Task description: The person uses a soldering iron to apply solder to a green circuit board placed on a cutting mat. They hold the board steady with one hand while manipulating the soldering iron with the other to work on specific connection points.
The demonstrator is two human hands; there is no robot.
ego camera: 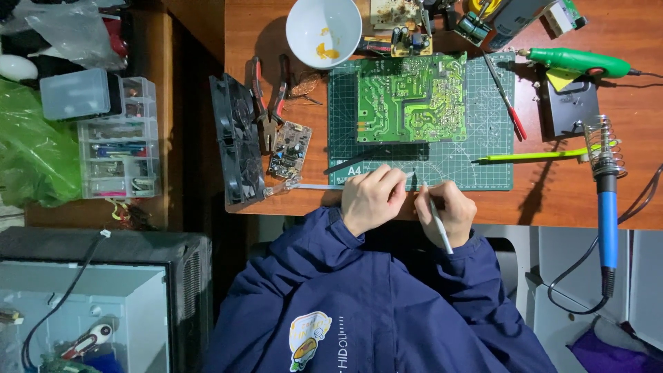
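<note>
1. Bare strip of cutting mat [456,162] lies open between the green circuit board [411,98] and the hands.
2. Left of the board: pliers [268,97], small board [290,148] and black fan [237,138] crowd the desk [552,200].
3. Right of the board: red-handled tool [507,103], soldering iron stand [602,148].
4. Beyond the board: white bowl [323,29].

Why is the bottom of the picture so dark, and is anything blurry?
Head view: light falls on the green cutting mat and circuit board, which look sharp; the white bowl glares a little; tools cast short shadows. The left hand and right hand, holding a thin white tool, sit at the dimmer desk edge.
</note>
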